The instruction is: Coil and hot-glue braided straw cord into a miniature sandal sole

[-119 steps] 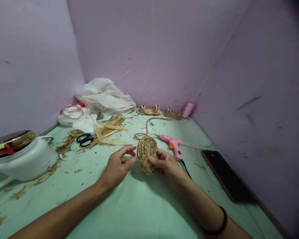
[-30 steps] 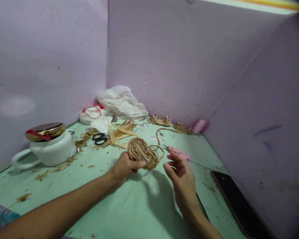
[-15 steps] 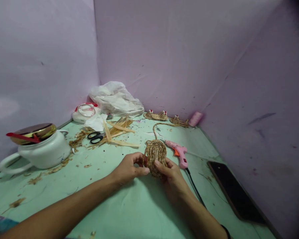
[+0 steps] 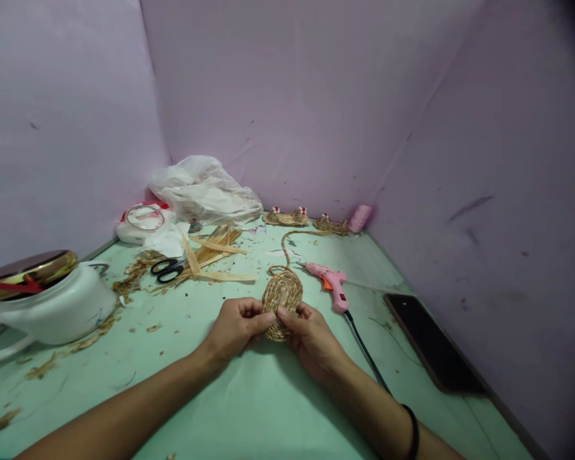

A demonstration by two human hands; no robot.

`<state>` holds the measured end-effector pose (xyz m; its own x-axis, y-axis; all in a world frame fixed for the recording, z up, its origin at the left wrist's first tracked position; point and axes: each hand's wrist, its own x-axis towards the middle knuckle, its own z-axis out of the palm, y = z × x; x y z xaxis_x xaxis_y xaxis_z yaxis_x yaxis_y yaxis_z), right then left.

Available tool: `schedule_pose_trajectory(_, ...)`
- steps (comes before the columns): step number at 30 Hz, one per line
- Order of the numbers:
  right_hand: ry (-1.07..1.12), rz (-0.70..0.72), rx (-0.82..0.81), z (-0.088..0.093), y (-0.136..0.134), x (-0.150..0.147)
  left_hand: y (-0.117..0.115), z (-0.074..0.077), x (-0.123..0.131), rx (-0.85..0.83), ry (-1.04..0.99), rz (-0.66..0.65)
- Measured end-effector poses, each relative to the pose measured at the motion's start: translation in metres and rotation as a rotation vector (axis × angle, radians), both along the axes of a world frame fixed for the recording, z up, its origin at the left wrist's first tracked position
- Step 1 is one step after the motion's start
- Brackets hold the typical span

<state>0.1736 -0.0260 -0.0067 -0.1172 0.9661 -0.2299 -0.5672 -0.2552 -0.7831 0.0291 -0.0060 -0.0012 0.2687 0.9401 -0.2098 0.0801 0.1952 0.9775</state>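
Observation:
Between my hands is an oval coil of braided straw rope (image 4: pixel 283 289), tilted up over the table. My left hand (image 4: pixel 239 326) grips its left edge, thumb on the near face. On the other side, my right hand (image 4: pixel 311 335) pinches the lower right part, its thumb close to the left one. From the coil's top, a loose tail of straw rope (image 4: pixel 285 246) curves back across the table. A pink glue gun (image 4: pixel 333 284) lies just right of the coil, nozzle pointing left. The fingers behind the coil are partly hidden.
Black-handled scissors (image 4: pixel 167 270) and dry straw strips (image 4: pixel 215 255) lie left of centre. A white pot (image 4: pixel 67 310) stands at far left, a phone (image 4: pixel 434 345) at right. Behind are a plastic bag (image 4: pixel 206 191), small woven pieces (image 4: pixel 286 219) and a pink thread spool (image 4: pixel 360 218).
My left thumb has moved onto the coil's face, near the right thumb. The coil now leans flatter. The whole view has shifted, so most things appear further left.

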Motion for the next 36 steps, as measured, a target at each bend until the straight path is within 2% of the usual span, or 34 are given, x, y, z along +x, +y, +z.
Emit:
schedule_pose_trajectory(4, -0.016, 0.016, -0.001, 0.003, 0.002, 0.003, -0.001, -0.001, 0.003, -0.019, 0.029, 0.025)
schedule_pose_trajectory(8, -0.006, -0.165, 0.002, 0.003, 0.011, 0.016, 0.003, 0.0, 0.0, -0.035, 0.099, 0.091)
schedule_pose_trajectory(11, 0.033, -0.27, 0.008, 0.005, 0.018, 0.025, 0.006, 0.004, -0.009, -0.032, 0.199, 0.077)
schedule_pose_trajectory(13, 0.055, -0.271, 0.004, 0.008, 0.019, 0.028, 0.007, 0.009, -0.016, 0.081, 0.412, 0.071)
schedule_pose_trajectory(16, 0.094, -0.204, -0.028, 0.015, 0.016, 0.023, 0.006, 0.016, -0.025, 0.383, 0.856, 0.157)
schedule_pose_trajectory(17, 0.113, -0.17, -0.037, 0.016, 0.013, 0.02, 0.005, 0.017, -0.027, 0.472, 0.902, 0.172)
schedule_pose_trajectory(22, 0.211, -0.038, -0.011, 0.017, 0.002, 0.009, -0.002, 0.015, -0.022, 0.732, 0.52, 0.054)
schedule_pose_trajectory(25, 0.23, -0.005, -0.01, 0.013, -0.001, 0.005, -0.008, 0.01, -0.015, 0.812, 0.417, 0.027)
schedule_pose_trajectory(30, 0.184, 0.009, 0.062, 0.009, -0.006, 0.0, -0.012, 0.004, -0.012, 0.896, 0.55, 0.095)
schedule_pose_trajectory(36, 0.163, 0.066, 0.079, 0.01, -0.011, -0.004, -0.005, -0.003, -0.018, 1.164, 0.873, 0.041)
